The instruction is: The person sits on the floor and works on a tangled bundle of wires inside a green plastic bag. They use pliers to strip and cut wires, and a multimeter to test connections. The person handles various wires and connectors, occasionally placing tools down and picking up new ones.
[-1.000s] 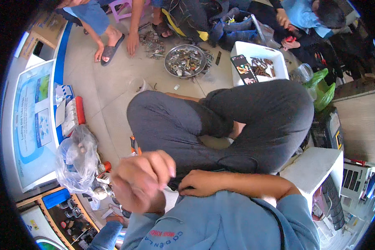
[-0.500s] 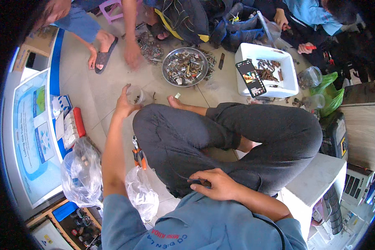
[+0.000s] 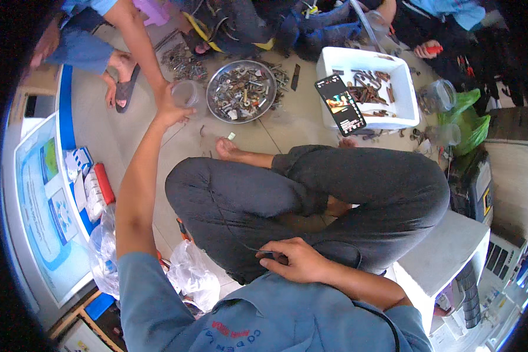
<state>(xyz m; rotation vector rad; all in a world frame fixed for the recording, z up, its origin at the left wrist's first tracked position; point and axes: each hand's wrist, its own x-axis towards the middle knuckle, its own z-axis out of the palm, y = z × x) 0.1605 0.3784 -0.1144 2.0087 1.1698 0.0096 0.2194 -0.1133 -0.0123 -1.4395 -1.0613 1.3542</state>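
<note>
My left hand [image 3: 173, 112], arm stretched forward, is closed around a clear plastic cup [image 3: 186, 92]. A co-worker's forearm [image 3: 139, 44] reaches down to the same spot, and its hand overlaps mine, so I cannot tell whether it also grips the cup. Just right of the cup is a round metal tray [image 3: 210, 97] heaped with screws, bolts and small metal parts. In my lap, my right hand [image 3: 299, 260] is closed on a small dark object [image 3: 274, 256], mostly hidden by the fingers. A thin black cord [image 3: 223, 220] runs from it over my thigh.
A white bin [image 3: 409, 111] holds rusty bolts, with a phone [image 3: 340, 105] propped on its edge. Loose screws [image 3: 185, 63] lie behind the tray. Plastic bags [image 3: 193, 276] and orange-handled pliers [image 3: 183, 229] sit at my left. Clear jars [image 3: 440, 95] stand near a green bag [image 3: 469, 123].
My left hand has moved forward with the cup, lifting it from beside my knee to the co-worker's hand. My right hand stays in my lap. The view has shifted slightly.
</note>
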